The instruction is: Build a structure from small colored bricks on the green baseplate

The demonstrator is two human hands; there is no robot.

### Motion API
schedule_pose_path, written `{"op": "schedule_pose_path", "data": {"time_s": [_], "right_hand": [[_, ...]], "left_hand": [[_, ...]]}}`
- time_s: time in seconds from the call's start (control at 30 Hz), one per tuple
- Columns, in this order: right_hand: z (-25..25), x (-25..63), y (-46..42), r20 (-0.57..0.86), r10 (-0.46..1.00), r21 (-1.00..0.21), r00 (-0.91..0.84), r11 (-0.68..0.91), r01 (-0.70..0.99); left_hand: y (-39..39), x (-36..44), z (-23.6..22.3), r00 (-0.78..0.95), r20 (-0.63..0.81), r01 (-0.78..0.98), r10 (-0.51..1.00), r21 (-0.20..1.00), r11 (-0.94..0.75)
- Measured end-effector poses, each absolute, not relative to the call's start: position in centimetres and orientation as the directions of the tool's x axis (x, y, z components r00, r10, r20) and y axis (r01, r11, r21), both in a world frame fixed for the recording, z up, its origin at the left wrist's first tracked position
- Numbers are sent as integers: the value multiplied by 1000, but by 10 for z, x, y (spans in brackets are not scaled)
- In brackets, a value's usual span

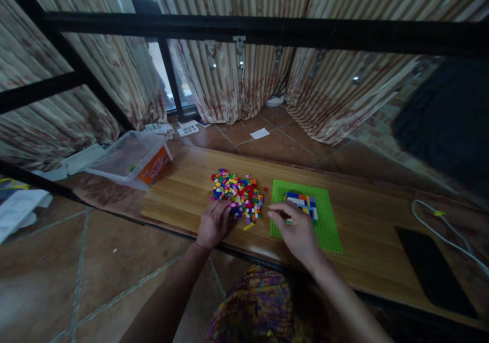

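Observation:
A loose heap of small toy bricks (239,190) in many colours lies on the wooden board. At its near left side is my left hand (214,223), fingers bent and pinched together by a pink brick; whether they grip one I cannot make out. A green studded baseplate (328,226) lies to the right of the heap. Blue, white, orange and other bricks form a built block (301,199) on it, partly covered by my right hand (296,228). That hand's thumb and forefinger are pinched over the plate's left edge, around something too small to name.
The wooden board (183,175) rests near the tiled floor. A clear plastic box (126,159) with an orange label stands at its left end. To the right lie a black flat panel (435,271) and a white cable (454,231). Black metal bars (244,27) and curtains (237,83) stand behind.

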State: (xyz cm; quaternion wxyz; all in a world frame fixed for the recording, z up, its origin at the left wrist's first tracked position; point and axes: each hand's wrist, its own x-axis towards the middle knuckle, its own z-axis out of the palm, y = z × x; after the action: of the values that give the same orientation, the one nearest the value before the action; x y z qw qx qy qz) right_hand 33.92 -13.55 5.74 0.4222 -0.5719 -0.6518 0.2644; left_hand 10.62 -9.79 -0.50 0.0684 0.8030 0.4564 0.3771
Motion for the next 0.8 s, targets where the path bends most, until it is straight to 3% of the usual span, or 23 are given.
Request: {"op": "schedule_pose_path", "data": {"time_s": [0.33,0.7,0.8], "right_hand": [[31,266,-99,153,975,-925,-161,198,324],[27,280,-96,76,945,-954,-320,162,253],[28,287,-95,70,965,-941,-251,147,304]], "left_hand": [[-100,105,0,292,534,589,794,554,-589],[-101,101,0,359,485,494,797,627,-603],[-101,103,-1,355,490,509,796,613,-605]]}}
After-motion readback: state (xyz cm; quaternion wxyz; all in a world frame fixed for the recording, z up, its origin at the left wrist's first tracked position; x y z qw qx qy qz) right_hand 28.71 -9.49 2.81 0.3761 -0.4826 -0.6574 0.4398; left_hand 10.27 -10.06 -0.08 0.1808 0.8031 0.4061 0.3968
